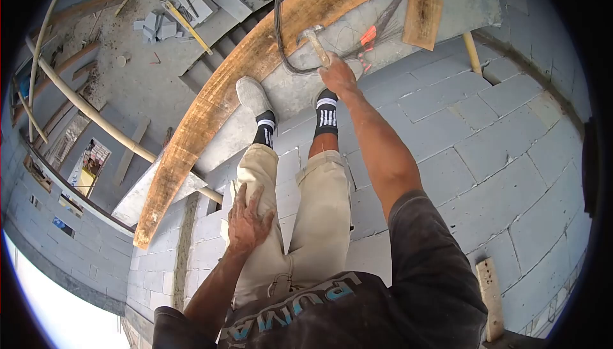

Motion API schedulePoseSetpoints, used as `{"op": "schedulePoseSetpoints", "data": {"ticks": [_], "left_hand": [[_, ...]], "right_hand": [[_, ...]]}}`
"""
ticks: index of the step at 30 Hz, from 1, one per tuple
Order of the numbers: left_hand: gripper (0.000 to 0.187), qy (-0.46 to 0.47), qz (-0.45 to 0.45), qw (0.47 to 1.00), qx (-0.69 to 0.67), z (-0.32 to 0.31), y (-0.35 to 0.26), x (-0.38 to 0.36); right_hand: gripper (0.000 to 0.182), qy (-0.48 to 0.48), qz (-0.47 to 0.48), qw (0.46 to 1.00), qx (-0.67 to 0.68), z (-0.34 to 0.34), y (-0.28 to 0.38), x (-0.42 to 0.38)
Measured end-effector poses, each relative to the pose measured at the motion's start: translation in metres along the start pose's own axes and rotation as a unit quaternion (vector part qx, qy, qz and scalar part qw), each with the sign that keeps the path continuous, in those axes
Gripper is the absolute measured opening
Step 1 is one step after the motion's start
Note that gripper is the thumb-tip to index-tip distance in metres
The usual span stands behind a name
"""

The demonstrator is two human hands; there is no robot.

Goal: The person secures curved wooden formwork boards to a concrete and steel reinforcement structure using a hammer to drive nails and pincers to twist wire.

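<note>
My right hand (338, 76) is closed around the handle of a claw hammer (317, 48), its metal head pointing away from me over the planks. My left hand (250, 220) lies on my thigh with the fingers spread, holding nothing. A loop of dark wire (279, 39) curves beside the hammer, and its lower end runs close to my right hand. To the right is a bundle of thin wires (391, 17) with a red piece (368, 36) on it. Under my shoes (254, 96) is a grey, dusty plank (287, 87).
A long wooden plank (230, 68) lies along the grey one, high above a floor (137, 68) with block pieces (191, 4). A short board (422, 18) rests at the right. Poles (96, 110) support the platform beside a grey block wall (479, 126).
</note>
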State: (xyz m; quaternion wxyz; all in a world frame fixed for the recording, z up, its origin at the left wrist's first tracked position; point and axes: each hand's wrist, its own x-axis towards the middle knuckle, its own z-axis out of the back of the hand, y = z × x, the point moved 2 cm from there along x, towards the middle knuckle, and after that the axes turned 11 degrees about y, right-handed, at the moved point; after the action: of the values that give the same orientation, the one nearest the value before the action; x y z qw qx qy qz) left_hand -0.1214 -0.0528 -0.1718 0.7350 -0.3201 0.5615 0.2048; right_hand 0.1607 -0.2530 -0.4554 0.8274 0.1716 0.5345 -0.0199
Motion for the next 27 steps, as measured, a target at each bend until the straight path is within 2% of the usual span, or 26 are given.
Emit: {"op": "schedulePoseSetpoints", "data": {"ticks": [1,4,7,8,11,15,18,23,25,27], "left_hand": [[0.072,0.001,-0.003,1.0,-0.005,-0.001,0.0,0.0],[0.071,0.002,-0.016,0.999,-0.031,-0.004,0.003,0.002],[0.069,0.002,-0.024,1.0,-0.013,-0.001,-0.001,0.005],[0.068,-0.01,-0.041,0.999,-0.009,-0.003,0.001,0.006],[0.068,0.005,-0.031,1.0,-0.004,-0.002,0.001,0.007],[0.07,0.02,-0.015,1.0,-0.019,-0.002,0.007,0.008],[0.07,0.018,-0.019,0.999,-0.03,-0.004,0.013,0.009],[0.07,0.003,-0.031,0.999,-0.044,-0.008,0.015,0.004],[0.069,-0.007,-0.037,0.998,-0.049,-0.007,0.015,0.003],[0.068,-0.012,-0.037,0.998,-0.046,-0.005,0.015,0.003]], "right_hand": [[0.051,-0.006,-0.025,1.0,0.005,-0.004,0.006,0.011],[0.043,-0.152,-0.041,0.985,-0.07,-0.017,0.012,0.028],[0.037,-0.191,0.023,0.971,-0.142,-0.045,0.014,0.04],[0.035,-0.134,0.057,0.977,-0.156,-0.061,0.013,0.048],[0.036,0.036,0.069,0.992,-0.103,-0.124,0.006,0.072],[0.033,0.038,-0.006,0.995,-0.089,-0.168,0.007,0.084],[0.029,0.016,-0.025,0.995,-0.095,-0.176,0.009,0.077],[0.026,0.042,0.074,0.973,-0.214,-0.215,-0.018,0.021],[0.024,0.086,0.037,0.983,-0.156,-0.218,-0.026,-0.006],[0.023,0.035,0.077,0.99,-0.111,-0.213,-0.025,-0.034]]}}
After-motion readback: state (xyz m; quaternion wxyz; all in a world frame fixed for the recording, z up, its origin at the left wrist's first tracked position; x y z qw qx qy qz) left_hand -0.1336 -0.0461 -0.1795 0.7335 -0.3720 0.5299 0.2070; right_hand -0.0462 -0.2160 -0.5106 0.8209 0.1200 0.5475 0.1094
